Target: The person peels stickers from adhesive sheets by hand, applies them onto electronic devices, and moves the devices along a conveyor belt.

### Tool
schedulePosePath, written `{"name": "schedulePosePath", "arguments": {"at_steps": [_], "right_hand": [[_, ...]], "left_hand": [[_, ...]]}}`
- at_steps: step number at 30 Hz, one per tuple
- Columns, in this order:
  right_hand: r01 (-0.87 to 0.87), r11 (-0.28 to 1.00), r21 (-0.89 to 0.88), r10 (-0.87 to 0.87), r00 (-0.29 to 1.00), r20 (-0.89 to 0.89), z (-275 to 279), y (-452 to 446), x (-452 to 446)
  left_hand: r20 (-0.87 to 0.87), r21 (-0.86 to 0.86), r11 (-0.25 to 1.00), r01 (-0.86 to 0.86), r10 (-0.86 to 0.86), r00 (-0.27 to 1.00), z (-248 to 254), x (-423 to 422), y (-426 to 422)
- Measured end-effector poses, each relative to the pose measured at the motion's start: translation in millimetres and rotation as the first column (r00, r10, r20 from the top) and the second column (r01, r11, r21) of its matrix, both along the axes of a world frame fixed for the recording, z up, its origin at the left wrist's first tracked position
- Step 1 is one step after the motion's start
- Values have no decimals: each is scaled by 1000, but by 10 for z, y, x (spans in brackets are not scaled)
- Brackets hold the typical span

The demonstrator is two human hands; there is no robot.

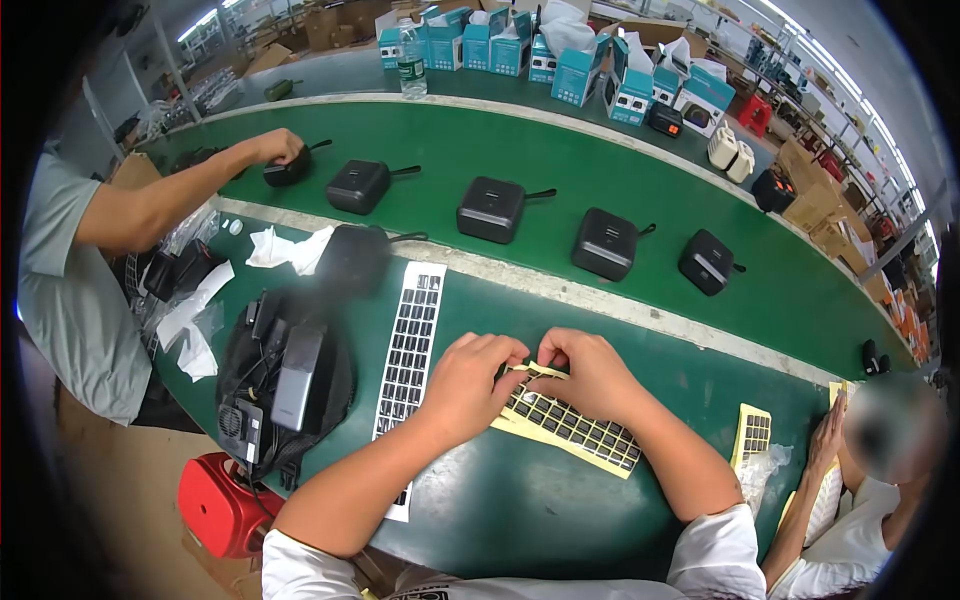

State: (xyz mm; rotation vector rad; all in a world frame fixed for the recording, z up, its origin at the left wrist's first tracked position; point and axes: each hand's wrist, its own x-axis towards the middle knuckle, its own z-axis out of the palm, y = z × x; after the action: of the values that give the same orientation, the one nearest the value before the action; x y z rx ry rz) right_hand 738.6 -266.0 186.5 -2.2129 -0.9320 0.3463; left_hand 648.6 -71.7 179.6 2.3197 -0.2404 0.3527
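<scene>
The label sheet (585, 436) could crease or tear if the left hand (474, 378) and right hand (592, 374) pull unevenly. Fingers of both hands are pinched on its far left end; the rest stretches right and nearer along the worktop (480, 510), partly beneath the right hand.

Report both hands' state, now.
Left hand: closed, pinching the end of the yellow sheet.
Right hand: closed at the same end; exactly what it pinches cannot be told.
</scene>
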Motion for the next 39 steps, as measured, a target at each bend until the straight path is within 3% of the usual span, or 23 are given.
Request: {"name": "schedulePosePath", "arguments": {"at_steps": [1,2,3,4,6,8,10,13,18,22,25,27,31,33,34,37,39], "right_hand": [[2,1000,3,-1,1000,-4,48,16,-19],[24,998,62,-16,991,-135,119,31,-51],[54,992,116,-22,965,-263,180,44,-75],[56,992,117,-23,964,-266,232,56,-81],[112,979,167,0,831,-556,295,69,-78],[73,985,157,26,833,-553,181,52,-76],[233,932,279,-12,786,-618,167,67,-133],[263,926,270,-2,719,-695,94,53,-125],[299,917,266,10,647,-762,102,58,-115],[351,881,318,72,563,-823,94,41,-112],[379,854,358,104,549,-830,76,39,-134],[358,864,354,96,573,-814,37,16,-142],[335,878,342,45,654,-755,79,38,-131],[350,871,345,28,666,-745,65,62,-144],[359,866,348,15,677,-736,59,68,-147],[320,890,323,40,652,-757,97,75,-153],[294,899,324,80,617,-783,83,54,-132]], "left_hand": [[-46,-66,998,-13,10,999,-15,-9,4],[-93,-132,991,-28,15,996,-32,-21,11],[-19,-128,992,-15,12,1000,-44,-22,20],[-22,-128,992,-13,10,1000,-37,-35,39],[56,-25,1000,16,-15,998,17,-78,71],[74,-22,1000,18,-17,997,9,-97,90],[94,-25,1000,13,-10,996,24,-117,89],[119,20,999,-34,31,992,84,-151,77],[350,137,987,-86,32,936,119,-152,78],[394,169,980,-107,32,919,180,-154,67],[446,247,964,-99,-22,895,183,-134,92],[529,393,916,-86,-149,836,182,-115,105],[504,319,947,24,-191,842,164,-163,144],[488,-10,1000,3,2,873,82,-179,216],[487,-6,1000,6,-2,873,88,-172,236],[281,214,977,19,-80,956,158,-151,272],[261,196,980,42,-94,961,287,-161,203]]}}
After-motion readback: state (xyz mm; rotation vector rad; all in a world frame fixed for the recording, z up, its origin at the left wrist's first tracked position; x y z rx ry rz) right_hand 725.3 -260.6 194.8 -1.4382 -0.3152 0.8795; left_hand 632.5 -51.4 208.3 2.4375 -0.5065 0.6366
